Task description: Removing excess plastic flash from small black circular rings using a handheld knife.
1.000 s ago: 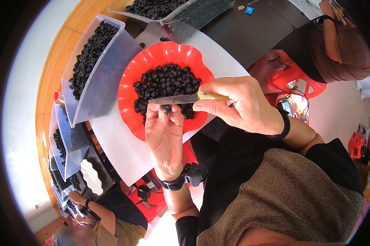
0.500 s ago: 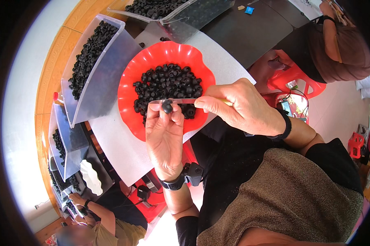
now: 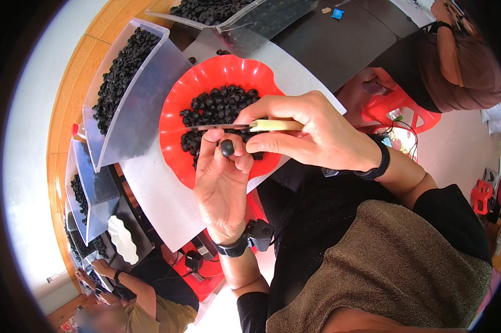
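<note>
In my left hand a small rounded black piece with a smooth side is pinched between the fingertips, palm turned up. My right hand grips a knife by its pale yellow handle. The thin knife blade points left, just above the black piece and apart from it as far as I can see. Both hands are over the near part of a red scalloped bowl. Many similar black pieces fill the bowl's middle; my right hand hides some of them.
Clear plastic bins of black pieces stand left of the bowl and behind it. A white sheet lies under the bowl. A co-worker sits at the lower left, another person at the upper right. A red stool stands at the right.
My right hand has moved left and tilted, exposing the knife's handle. The blade, earlier against the black piece, is now above it. The left hand still pinches the piece.
</note>
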Tool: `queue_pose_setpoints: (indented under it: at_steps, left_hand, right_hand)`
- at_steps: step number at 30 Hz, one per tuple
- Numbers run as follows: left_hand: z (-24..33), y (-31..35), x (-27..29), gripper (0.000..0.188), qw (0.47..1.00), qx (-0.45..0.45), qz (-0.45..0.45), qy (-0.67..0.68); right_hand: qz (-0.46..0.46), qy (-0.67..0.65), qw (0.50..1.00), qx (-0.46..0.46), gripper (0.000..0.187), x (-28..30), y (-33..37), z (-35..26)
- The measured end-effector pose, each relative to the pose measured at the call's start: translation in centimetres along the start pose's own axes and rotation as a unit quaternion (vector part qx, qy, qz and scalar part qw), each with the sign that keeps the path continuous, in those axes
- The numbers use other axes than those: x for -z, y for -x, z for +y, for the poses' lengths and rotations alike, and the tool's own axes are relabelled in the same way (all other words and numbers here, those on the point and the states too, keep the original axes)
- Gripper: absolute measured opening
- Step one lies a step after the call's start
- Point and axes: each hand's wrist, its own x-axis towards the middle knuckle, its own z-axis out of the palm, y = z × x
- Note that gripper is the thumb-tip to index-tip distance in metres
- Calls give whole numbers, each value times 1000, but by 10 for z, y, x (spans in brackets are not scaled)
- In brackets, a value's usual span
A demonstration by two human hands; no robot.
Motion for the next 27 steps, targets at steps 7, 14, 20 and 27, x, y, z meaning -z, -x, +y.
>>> queue_pose_setpoints:
  at_steps: [7,14,20,27]
  left_hand:
    - [0,0,0,19,999,-24,29,-35]
    - [-3,-2,7,22,999,-9,48,6]
    - [-4,-4,1,21,996,-9,78,-50]
    - [-10,-2,-5,21,989,-64,78,-106]
  right_hand:
    - [-23,-6,998,56,21,-5,-13,5]
    - [-4,31,992,124,19,-7,-18,13]
    - [42,44,989,135,16,-13,-19,15]
    - [70,78,990,98,17,-18,-15,10]
